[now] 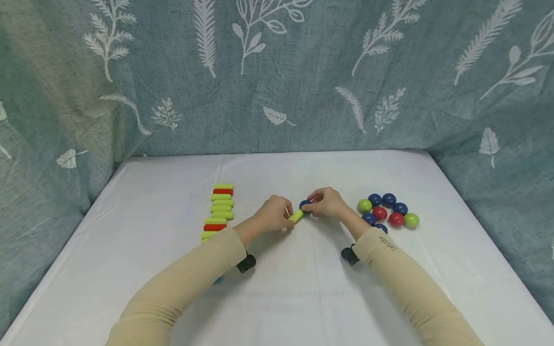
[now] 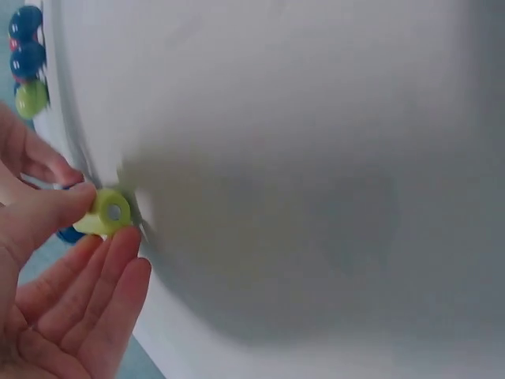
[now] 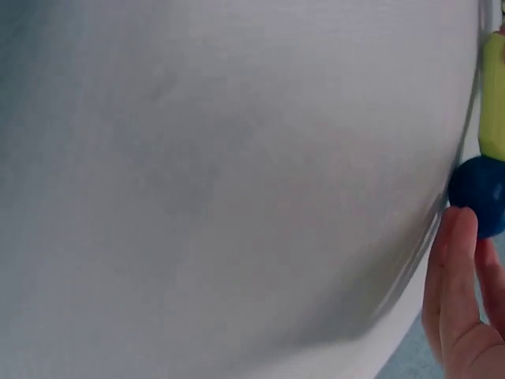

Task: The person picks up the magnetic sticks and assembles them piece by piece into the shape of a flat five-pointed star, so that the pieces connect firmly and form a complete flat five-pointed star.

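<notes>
Between thumb and fingers, my left hand [image 1: 273, 214] pinches a yellow-green rod [image 1: 296, 216] near the middle of the table. A silvery disc shows in the rod's near end [image 2: 114, 212] in the left wrist view. My right hand [image 1: 329, 204] grips a dark blue ball [image 1: 305, 205] with its fingertips. Ball and rod meet end-on: the right wrist view has the blue ball [image 3: 478, 189] touching the far end of the rod [image 3: 493, 99]. Fingers cover part of both pieces.
Left of the hands runs a column of yellow-green rods [image 1: 222, 203] and red rods [image 1: 215, 227], partly behind the left sleeve. A blue piece [image 1: 218, 280] peeks out below it. Blue, red and green balls [image 1: 379, 213] cluster on the right. A leaf-patterned curtain [image 1: 259, 105] hangs behind the white-covered table [image 1: 285, 307].
</notes>
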The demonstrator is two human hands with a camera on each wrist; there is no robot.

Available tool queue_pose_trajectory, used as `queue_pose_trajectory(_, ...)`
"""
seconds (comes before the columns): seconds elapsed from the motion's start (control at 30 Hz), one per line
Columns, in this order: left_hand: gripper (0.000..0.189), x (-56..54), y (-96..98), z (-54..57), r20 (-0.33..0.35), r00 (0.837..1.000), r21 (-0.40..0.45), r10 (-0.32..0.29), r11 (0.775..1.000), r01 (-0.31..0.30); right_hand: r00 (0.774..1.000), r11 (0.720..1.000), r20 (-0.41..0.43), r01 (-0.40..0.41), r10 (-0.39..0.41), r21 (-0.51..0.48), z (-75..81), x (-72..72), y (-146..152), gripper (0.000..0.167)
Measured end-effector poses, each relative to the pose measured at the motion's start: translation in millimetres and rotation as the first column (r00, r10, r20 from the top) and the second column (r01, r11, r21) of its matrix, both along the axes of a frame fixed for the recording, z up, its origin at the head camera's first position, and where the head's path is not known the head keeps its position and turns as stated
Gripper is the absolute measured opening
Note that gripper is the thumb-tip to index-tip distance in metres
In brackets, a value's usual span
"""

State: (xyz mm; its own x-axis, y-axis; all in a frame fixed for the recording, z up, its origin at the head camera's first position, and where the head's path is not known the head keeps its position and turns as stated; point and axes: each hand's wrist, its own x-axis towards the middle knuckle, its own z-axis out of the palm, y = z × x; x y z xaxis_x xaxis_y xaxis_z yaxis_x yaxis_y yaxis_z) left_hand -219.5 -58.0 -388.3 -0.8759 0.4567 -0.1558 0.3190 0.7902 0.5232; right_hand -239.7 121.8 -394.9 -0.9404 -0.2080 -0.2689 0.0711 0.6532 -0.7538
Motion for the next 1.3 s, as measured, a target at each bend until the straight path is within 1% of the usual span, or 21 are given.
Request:
queue_pose_trajectory(0.1,0.019,3.1,2.1,2.1,0.001,1.0,-0.003,0.016,1.0,-0.016,1.0,1.0,-0.016,0.023,-0.023,0.002,0.3,-0.5,-1,0.037)
queue_pose_trajectory(0.17,0.02,3.4,0.0,6.6,-0.007,1.0,-0.043,0.029,0.999,-0.029,0.999,1.0,-0.015,0.029,-0.029,-0.004,-0.1,-1.2,-2,0.035)
queue_pose_trajectory(0.23,0.022,0.7,-7.8,14.2,-0.023,0.999,-0.112,0.029,0.993,-0.031,0.999,0.999,-0.015,0.033,-0.033,-0.009,-0.6,-2.2,-2,0.034)
queue_pose_trajectory(0.3,0.025,-5.6,-21.6,22.6,-0.057,0.998,-0.192,0.025,0.981,-0.035,0.999,0.999,-0.013,0.036,-0.036,-0.013,-1.1,-3.4,-2,0.033)
queue_pose_trajectory(0.37,0.027,-15.7,-40.0,29.6,-0.105,0.994,-0.264,0.024,0.963,-0.051,0.999,0.999,-0.017,0.036,-0.037,-0.013,-1.6,-4.0,-1,0.033)
queue_pose_trajectory(0.4,0.027,-21.3,-50.4,32.3,-0.128,0.991,-0.297,0.031,0.953,-0.069,0.999,0.999,-0.018,0.037,-0.037,-0.015,-1.7,-4.5,-1,0.033)
queue_pose_trajectory(0.47,0.027,-32.0,-71.4,34.7,-0.163,0.984,-0.342,0.066,0.932,-0.119,0.999,0.999,-0.016,0.039,-0.039,-0.019,-1.9,-5.3,-1,0.033)
queue_pose_trajectory(0.53,0.027,-40.4,-90.5,35.3,-0.169,0.98,-0.371,0.107,0.914,-0.164,0.999,0.999,-0.019,0.034,-0.034,-0.02,-2.1,-6.1,-1,0.032)
queue_pose_trajectory(0.6,0.027,-45.7,-105.7,34.3,-0.153,0.977,-0.396,0.145,0.897,-0.195,0.999,1.0,-0.026,0.026,-0.026,-0.015,-2.3,-6.7,-2,0.032)
queue_pose_trajectory(0.7,0.027,-50.6,-121.3,31.4,-0.122,0.974,-0.393,0.193,0.892,-0.226,0.999,1.0,-0.044,0.011,-0.01,0.007,-2.2,-7.2,-2,0.033)
queue_pose_trajectory(0.83,0.029,-53.9,-130.2,27.5,-0.092,0.966,-0.354,0.243,0.898,-0.26,0.999,0.999,-0.051,0.014,-0.013,0.028,-1.2,-7.4,-2,0.032)
queue_pose_trajectory(0.9,0.03,-54.7,-131.8,26.1,-0.078,0.962,-0.331,0.261,0.904,-0.272,0.999,0.999,-0.046,0.019,-0.018,0.027,-0.6,-7.8,-2,0.032)
queue_pose_trajectory(1.1,0.031,-56.8,-130.4,23.1,-0.041,0.958,-0.29,0.283,0.914,-0.283,1.0,1.0,-0.028,0.008,-0.007,0.023,0.8,-8.2,-2,0.032)
queue_pose_trajectory(1.3,0.032,-61.3,-131.5,19.6,0.0,0.948,-0.29,0.319,0.907,-0.305,1.0,1.0,-0.022,-0.004,0.005,0.019,2.2,-8.9,-2,0.031)
